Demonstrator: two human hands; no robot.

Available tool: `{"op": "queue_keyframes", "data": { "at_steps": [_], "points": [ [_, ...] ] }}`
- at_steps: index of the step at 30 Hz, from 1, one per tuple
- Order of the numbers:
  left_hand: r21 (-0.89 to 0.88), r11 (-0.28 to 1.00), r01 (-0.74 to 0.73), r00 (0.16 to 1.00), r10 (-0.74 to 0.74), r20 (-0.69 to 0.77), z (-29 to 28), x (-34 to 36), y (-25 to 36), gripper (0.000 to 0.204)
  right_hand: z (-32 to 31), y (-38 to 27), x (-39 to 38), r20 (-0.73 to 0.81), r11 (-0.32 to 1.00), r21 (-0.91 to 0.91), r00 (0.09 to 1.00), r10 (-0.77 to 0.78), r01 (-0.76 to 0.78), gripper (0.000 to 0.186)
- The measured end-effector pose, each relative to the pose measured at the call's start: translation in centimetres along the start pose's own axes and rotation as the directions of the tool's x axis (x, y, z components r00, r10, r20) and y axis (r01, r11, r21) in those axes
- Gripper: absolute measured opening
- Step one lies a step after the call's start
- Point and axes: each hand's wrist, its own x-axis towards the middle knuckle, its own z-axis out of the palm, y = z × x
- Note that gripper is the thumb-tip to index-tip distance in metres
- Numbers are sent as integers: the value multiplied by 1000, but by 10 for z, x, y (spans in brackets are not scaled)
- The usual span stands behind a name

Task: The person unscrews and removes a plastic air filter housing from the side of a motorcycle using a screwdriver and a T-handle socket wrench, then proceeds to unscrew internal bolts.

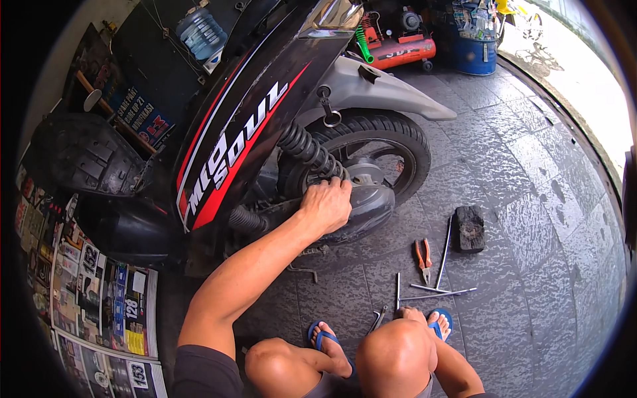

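Observation:
My left hand [327, 205] reaches to the lower end of the black coil-spring shock absorber [306, 147] beside the motorbike's rear wheel [410, 142]. Its fingers are curled in there, and what they grip is hidden behind them. Low in the picture, my right hand [413, 315] shows only in part behind my knee, close to the end of a T-handle wrench [438, 294]; its fingers are mostly hidden. A second T-handle wrench [446, 251] lies across the first. Orange-handled pliers [423, 261] rest beside them, and a spanner [378, 319] lies between my feet.
A dark block [470, 229] sits on the tiled floor [524, 278] right of the wrenches. The motorbike's body panel [245, 113] rises at the left. Behind the wheel stand a red air compressor [401, 50] and a blue drum [472, 56]. A stickered cabinet [99, 292] is at far left.

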Motion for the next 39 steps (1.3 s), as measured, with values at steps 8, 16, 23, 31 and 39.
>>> {"op": "queue_keyframes", "data": {
  "at_steps": [8, 16, 23, 31, 39],
  "points": [
    [29, 999, -29, 999, 28, 29, -2, 7, -5, 26, -24, -10, -10, 64, 999, 12, 997, 39, -40, 30],
    [-25, 998, 49, 998, -50, -41, -4, -4, 2, 30, 8, 8, 1, -42, 1000, -16, 999, -23, 23, 29],
    [7, 1000, 18, 1000, -18, -21, 2, 5, -2, 30, -32, -13, -15, 47, 999, 44, 999, 10, -12, 29],
    [-19, 999, 35, 995, -37, -96, 4, -2, 2, 27, -8, -7, -11, -30, 1000, -10, 999, 21, -21, 30],
    [-60, 998, 31, 999, -33, -33, 2, 3, -2, 31, 6, 4, -4, -27, 999, -34, 1000, 6, -7, 29]
  ]
}}
